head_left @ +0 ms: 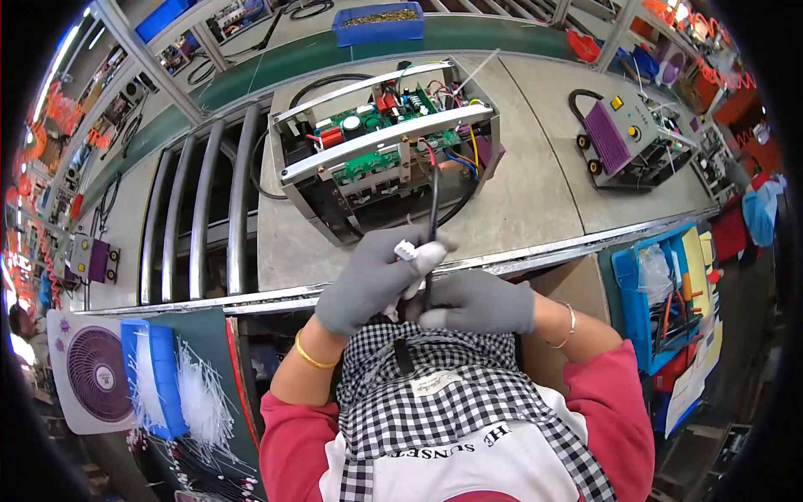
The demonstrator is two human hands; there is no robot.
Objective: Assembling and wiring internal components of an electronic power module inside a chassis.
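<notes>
A black cable [434, 201] runs from an open-topped electrical unit [385, 138] down toward me. My left hand [368, 280], in a grey glove, is closed around the cable just in front of the bench edge. A small white plug connector [406, 250] shows at its thumb. Lower and to the right, my gloved right hand [478, 301] is closed on the same cable, close to my apron. The cable's lower end is hidden between the hands. Green circuit boards [368, 164], red parts and coloured wires show inside the unit's metal frame.
Metal rollers [203, 209] lie left of the unit. A second purple-sided unit [640, 138] stands at the right of the bench. A blue bin of tools [661, 293] sits right, a blue tray of white cable ties [155, 376] and a fan [96, 374] left. Behind is a blue box [378, 33].
</notes>
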